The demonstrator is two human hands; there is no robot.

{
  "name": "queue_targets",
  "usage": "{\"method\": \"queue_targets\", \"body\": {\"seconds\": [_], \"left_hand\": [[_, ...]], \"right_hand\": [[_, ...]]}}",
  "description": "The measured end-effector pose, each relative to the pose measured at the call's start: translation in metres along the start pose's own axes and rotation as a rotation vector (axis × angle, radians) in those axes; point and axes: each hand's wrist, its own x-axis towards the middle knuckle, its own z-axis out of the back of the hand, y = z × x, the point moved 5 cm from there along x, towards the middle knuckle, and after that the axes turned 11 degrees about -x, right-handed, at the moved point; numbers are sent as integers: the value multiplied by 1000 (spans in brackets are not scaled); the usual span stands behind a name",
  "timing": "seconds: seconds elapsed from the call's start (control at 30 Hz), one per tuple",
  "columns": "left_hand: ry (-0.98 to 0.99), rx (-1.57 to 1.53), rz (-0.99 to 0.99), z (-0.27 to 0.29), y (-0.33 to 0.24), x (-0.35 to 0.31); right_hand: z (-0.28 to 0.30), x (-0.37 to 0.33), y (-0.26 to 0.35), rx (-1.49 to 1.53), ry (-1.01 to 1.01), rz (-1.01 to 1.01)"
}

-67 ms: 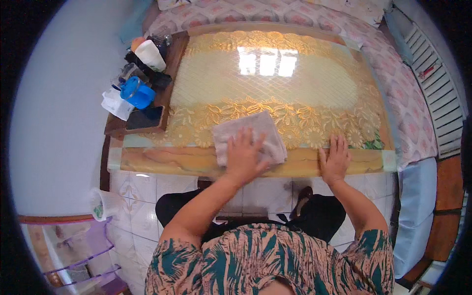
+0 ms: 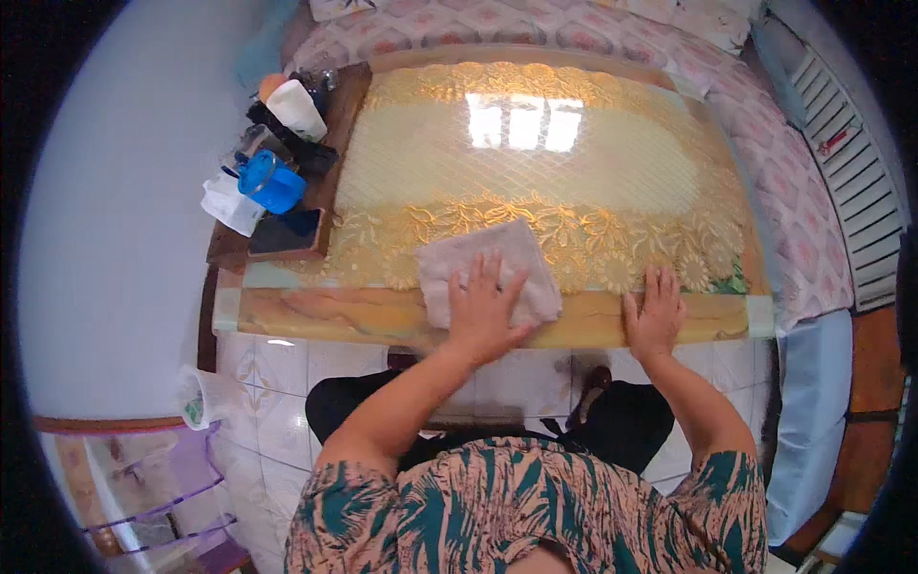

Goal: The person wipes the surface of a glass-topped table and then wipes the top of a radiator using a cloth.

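Note:
A folded pale pinkish-grey cloth (image 2: 469, 251) lies flat near the front edge of the table. My left hand (image 2: 483, 304) rests on top of it with the fingers spread and the palm down, not gripping it. To the right, my right hand (image 2: 657, 314) is laid on the table's front border, its fingers stretched out and nothing in them. The table top (image 2: 402, 143) has a gold and cream lace-patterned cover with a glossy surface, and a window is reflected in it.
On the table's left side, a dark wooden tray (image 2: 320, 244) holds a blue mug (image 2: 272, 182), a white packet (image 2: 231, 203), a phone (image 2: 287, 230) and other small items. A cushioned bench with patterned fabric (image 2: 755, 172) borders the back and right. A whitish bin (image 2: 198, 402) stands lower left.
My left hand's fingertips have shifted slightly to the right on the cloth. The cloth and my right hand look nearly still; the whole view has moved a little.

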Motion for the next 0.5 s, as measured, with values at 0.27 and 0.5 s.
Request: {"method": "queue_targets", "body": {"seconds": [0.27, 0.5], "left_hand": [[-146, 113, 451, 29, 83, 42], [-220, 243, 729, 61, 168, 87]], "right_hand": [[-4, 12, -10, -78, 152, 150], [11, 15, -17, 22, 149, 228]]}}
